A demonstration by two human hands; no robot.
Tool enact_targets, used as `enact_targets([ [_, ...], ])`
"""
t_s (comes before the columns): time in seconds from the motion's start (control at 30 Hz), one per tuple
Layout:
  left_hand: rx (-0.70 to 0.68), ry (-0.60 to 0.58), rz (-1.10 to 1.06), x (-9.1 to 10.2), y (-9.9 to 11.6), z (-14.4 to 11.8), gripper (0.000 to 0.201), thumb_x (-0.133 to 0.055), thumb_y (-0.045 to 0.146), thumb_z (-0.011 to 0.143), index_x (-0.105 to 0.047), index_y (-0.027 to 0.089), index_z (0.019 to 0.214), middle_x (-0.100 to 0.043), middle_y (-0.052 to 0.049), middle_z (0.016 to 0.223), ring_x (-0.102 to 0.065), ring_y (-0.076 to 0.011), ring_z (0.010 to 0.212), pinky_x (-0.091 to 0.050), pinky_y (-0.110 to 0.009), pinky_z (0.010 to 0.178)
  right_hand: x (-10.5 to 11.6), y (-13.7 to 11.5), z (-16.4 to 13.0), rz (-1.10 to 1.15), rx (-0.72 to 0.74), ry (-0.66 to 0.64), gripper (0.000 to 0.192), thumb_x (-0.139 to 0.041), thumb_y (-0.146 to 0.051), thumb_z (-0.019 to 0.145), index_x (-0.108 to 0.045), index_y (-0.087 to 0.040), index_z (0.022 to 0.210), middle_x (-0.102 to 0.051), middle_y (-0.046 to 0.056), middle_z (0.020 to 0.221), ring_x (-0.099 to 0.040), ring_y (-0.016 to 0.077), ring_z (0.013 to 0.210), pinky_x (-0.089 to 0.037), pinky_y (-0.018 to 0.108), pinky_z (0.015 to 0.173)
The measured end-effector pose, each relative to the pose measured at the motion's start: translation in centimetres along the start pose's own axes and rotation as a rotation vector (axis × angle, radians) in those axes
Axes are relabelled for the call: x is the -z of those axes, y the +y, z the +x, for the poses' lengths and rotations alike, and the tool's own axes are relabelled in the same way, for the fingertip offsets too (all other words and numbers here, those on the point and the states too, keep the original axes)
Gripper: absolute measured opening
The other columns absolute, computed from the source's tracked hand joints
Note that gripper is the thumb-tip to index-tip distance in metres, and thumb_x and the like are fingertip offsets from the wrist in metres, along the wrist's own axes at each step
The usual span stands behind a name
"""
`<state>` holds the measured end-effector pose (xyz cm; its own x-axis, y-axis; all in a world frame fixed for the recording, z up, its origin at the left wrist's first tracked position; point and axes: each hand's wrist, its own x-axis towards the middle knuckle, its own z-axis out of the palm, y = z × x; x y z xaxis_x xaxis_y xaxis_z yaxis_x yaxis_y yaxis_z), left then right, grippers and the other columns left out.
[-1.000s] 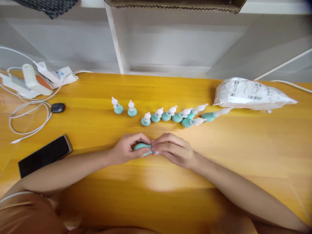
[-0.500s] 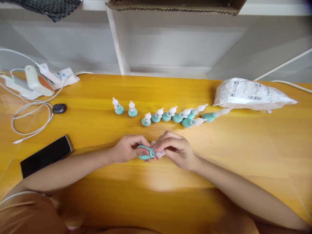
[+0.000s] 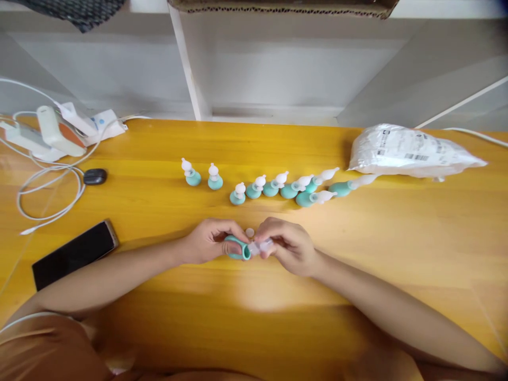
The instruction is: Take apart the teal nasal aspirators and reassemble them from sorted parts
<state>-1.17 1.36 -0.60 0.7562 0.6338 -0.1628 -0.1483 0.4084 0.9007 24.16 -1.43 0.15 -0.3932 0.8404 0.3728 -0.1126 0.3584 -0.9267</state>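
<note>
Pinched in my left hand [image 3: 209, 241] is a teal squeeze bulb [image 3: 238, 247], its open round mouth facing right. My right hand [image 3: 291, 246] grips a small translucent plastic nozzle piece [image 3: 260, 246] close beside that mouth; the two parts look apart. A small whitish round piece [image 3: 250, 232] shows just behind, between my hands. Beyond them stand several teal bulbs with white tips, among them a bulb [image 3: 237, 197] near my left hand and a bulb [image 3: 305, 199] farther right.
A white plastic package [image 3: 413, 153] lies at the back right. On the left are a phone [image 3: 75, 254], a small black case [image 3: 95, 176], a coiled white cable [image 3: 24, 206] and a power strip with chargers [image 3: 105, 127]. A shelf with a cardboard box [image 3: 286, 6] rises behind the table.
The translucent piece has come away from the bulb's mouth, which now shows open. My right hand has shifted slightly, and the bulb has turned a little toward me.
</note>
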Motion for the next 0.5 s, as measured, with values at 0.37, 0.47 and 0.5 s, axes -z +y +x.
enact_targets([
  [0.37,-0.330,0.340,0.147,0.6,0.1,-0.1,0.019,-0.069,0.037,0.111,-0.076,0.019,0.114,-0.074,-0.006,0.096,-0.072,-0.0145,0.081,-0.059,-0.026,0.072,2.6,1.6,0.6,-0.362,-0.082,-0.109,0.015,-0.068,-0.019,0.112,-0.073,-0.025,0.124,-0.066,0.007,0.105,-0.068,0.0209,0.092,-0.065,0.035,0.082],
  [0.47,-0.275,0.416,0.088,0.7,-0.1,0.2,0.021,-0.069,0.040,0.111,-0.075,0.019,0.112,-0.073,-0.005,0.096,-0.071,-0.0141,0.080,-0.058,-0.026,0.072,2.9,2.2,0.7,-0.440,-0.108,-0.129,0.019,-0.060,-0.017,0.114,-0.069,-0.026,0.128,-0.059,0.008,0.112,-0.066,0.0235,0.101,-0.065,0.039,0.090],
  [0.5,-0.256,0.421,0.089,0.7,-0.1,0.2,0.023,-0.069,0.041,0.111,-0.074,0.019,0.112,-0.073,-0.004,0.095,-0.071,-0.0143,0.080,-0.058,-0.026,0.072,3.0,2.4,0.7,-0.456,-0.116,-0.145,0.020,-0.058,-0.017,0.114,-0.069,-0.026,0.129,-0.058,0.009,0.114,-0.065,0.0242,0.104,-0.065,0.040,0.092],
])
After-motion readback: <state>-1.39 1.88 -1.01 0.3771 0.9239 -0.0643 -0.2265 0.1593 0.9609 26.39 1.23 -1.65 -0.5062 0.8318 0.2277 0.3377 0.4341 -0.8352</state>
